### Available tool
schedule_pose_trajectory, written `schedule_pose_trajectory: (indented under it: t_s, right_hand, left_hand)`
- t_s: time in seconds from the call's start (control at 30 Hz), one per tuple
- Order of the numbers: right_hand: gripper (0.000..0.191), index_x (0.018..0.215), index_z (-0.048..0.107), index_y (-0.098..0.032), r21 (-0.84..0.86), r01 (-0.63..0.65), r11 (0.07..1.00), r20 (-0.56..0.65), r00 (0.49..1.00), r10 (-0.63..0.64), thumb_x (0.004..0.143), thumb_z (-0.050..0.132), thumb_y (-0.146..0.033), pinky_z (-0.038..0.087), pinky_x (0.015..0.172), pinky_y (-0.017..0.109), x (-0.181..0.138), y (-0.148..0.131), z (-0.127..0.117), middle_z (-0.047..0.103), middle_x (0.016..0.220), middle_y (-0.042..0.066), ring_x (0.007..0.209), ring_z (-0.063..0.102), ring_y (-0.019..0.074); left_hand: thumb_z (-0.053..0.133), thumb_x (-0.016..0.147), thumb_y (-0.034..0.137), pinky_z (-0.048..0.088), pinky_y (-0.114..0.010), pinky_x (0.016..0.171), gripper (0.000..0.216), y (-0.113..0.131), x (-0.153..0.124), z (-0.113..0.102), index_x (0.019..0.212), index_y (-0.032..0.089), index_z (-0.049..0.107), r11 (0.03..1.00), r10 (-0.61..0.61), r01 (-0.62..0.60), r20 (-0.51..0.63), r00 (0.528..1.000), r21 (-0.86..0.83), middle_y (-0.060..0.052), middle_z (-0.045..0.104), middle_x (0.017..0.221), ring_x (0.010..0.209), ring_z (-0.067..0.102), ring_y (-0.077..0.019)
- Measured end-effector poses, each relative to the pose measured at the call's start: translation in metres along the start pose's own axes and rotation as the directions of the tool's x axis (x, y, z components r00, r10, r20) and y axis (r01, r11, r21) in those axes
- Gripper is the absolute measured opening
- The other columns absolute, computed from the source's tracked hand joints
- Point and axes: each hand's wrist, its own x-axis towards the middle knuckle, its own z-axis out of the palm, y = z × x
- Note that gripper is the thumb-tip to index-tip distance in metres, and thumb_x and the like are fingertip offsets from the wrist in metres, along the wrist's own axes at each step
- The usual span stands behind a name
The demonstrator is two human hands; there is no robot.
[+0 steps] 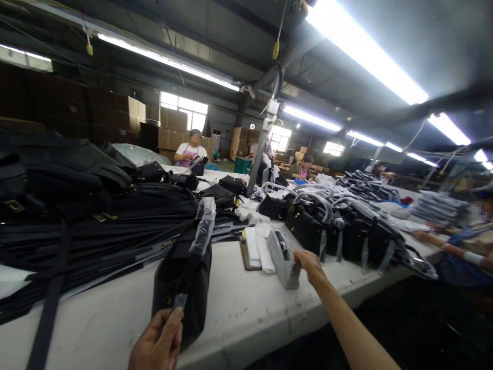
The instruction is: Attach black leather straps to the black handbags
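Observation:
My left hand [159, 336] pinches a strap end with a piece of clear plastic film on it, at the front of a black handbag [198, 293]. This bag stands upright near the table's front edge, its handle covered in translucent plastic wrap [204, 223]. At the end of a grey tape dispenser [283, 262], my right hand [310, 264] has its fingers closed; whatever is between the fingertips is too small to make out. White strips [258, 249] and a brown, flat, phone-like object [246, 257] lie just left of the dispenser.
Black straps [127, 226] and bags [65, 159] are heaped on the left of the white table [246, 313]. Several black handbags with wrapped handles [342, 234] stand in a row at right. A metal post [259, 159] rises mid-table. A co-worker's arm [450, 246] reaches in from the right.

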Motion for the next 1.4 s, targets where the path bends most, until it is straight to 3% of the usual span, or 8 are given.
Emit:
schedule_pose_trajectory:
  t_s: [0.4,0.57,0.63,0.8,0.87,1.2,1.3,1.4]
  right_hand:
    - [0.029,0.061,0.054,-0.016,0.133,-0.069,0.989,-0.017,0.997,0.072,0.082,0.065,-0.033,0.034,0.043,0.021,-0.052,0.064,0.001,0.046,0.053,-0.007,0.043,0.039,0.007]
    - [0.029,0.057,0.055,-0.019,0.206,0.056,0.977,0.234,0.967,-0.104,0.064,0.069,-0.043,0.039,0.054,0.027,-0.093,0.036,0.015,0.046,0.052,-0.004,0.053,0.044,0.0128]
    - [0.029,0.062,0.06,-0.018,0.234,0.076,0.969,0.409,0.897,-0.169,0.065,0.071,-0.044,0.04,0.06,0.027,-0.12,0.01,0.033,0.051,0.056,-0.002,0.058,0.047,0.0141]
    - [0.025,0.066,0.062,-0.017,0.273,0.124,0.954,0.782,0.549,-0.295,0.07,0.072,-0.041,0.036,0.055,0.025,-0.2,-0.064,0.088,0.055,0.059,0.001,0.058,0.045,0.0139]
    - [0.027,0.067,0.061,-0.017,0.272,0.136,0.953,0.828,0.472,-0.303,0.07,0.071,-0.042,0.034,0.053,0.024,-0.221,-0.084,0.109,0.053,0.059,-0.001,0.056,0.042,0.0123]
    - [0.042,0.054,0.047,-0.02,0.198,0.229,0.953,0.698,0.65,-0.301,0.067,0.073,-0.051,0.03,0.052,0.024,-0.214,-0.074,0.171,0.044,0.052,-0.005,0.054,0.038,0.0113]
    - [0.043,0.055,0.052,-0.018,0.184,0.183,0.966,0.755,0.603,-0.258,0.066,0.075,-0.052,0.031,0.052,0.024,-0.212,-0.076,0.167,0.048,0.052,-0.004,0.053,0.04,0.0109]
    - [0.04,0.065,0.064,-0.015,0.17,0.059,0.984,0.865,0.469,-0.178,0.064,0.077,-0.052,0.038,0.057,0.024,-0.209,-0.08,0.16,0.059,0.06,0.0,0.056,0.048,0.0117]
  left_hand:
    - [0.078,0.055,0.061,0.021,-0.011,0.028,0.052,0.001,-0.004,0.005,0.066,0.016,0.053,0.999,0.022,-0.022,-0.023,1.0,-0.023,0.009,0.048,0.044,0.028,0.028,-0.0007]
    - [0.075,0.06,0.057,0.021,-0.012,0.028,0.047,0.006,-0.012,0.006,0.064,0.018,0.05,0.998,0.054,-0.055,-0.026,0.998,-0.03,0.01,0.044,0.043,0.028,0.028,-0.0016]
    - [0.073,0.063,0.055,0.019,-0.013,0.028,0.044,0.01,-0.017,0.009,0.063,0.019,0.047,0.997,0.068,-0.069,-0.026,0.997,-0.025,0.01,0.043,0.042,0.028,0.027,-0.002]
    - [0.071,0.068,0.052,0.021,-0.014,0.034,0.042,0.01,-0.019,0.011,0.064,0.02,0.045,0.996,0.077,-0.077,-0.013,0.997,-0.034,0.01,0.041,0.044,0.034,0.029,-0.0032]
    - [0.071,0.069,0.053,0.022,-0.015,0.037,0.043,0.007,-0.018,0.008,0.065,0.019,0.045,0.995,0.09,-0.089,0.002,0.996,-0.047,0.01,0.04,0.044,0.037,0.03,-0.0039]
    - [0.065,0.079,0.052,0.024,-0.016,0.038,0.038,-0.002,-0.02,-0.004,0.071,0.018,0.052,0.989,0.145,-0.147,0.073,0.987,0.026,0.007,0.045,0.05,0.04,0.035,-0.0051]
    - [0.063,0.08,0.054,0.018,-0.016,0.033,0.039,0.003,-0.021,-0.005,0.072,0.019,0.048,0.994,0.047,-0.032,0.137,0.99,-0.109,0.009,0.046,0.049,0.033,0.028,-0.0025]
    - [0.066,0.076,0.054,0.012,-0.015,0.03,0.039,0.009,-0.023,-0.007,0.074,0.018,0.05,0.944,-0.102,0.17,0.237,0.966,-0.284,0.01,0.046,0.049,0.029,0.022,-0.0003]
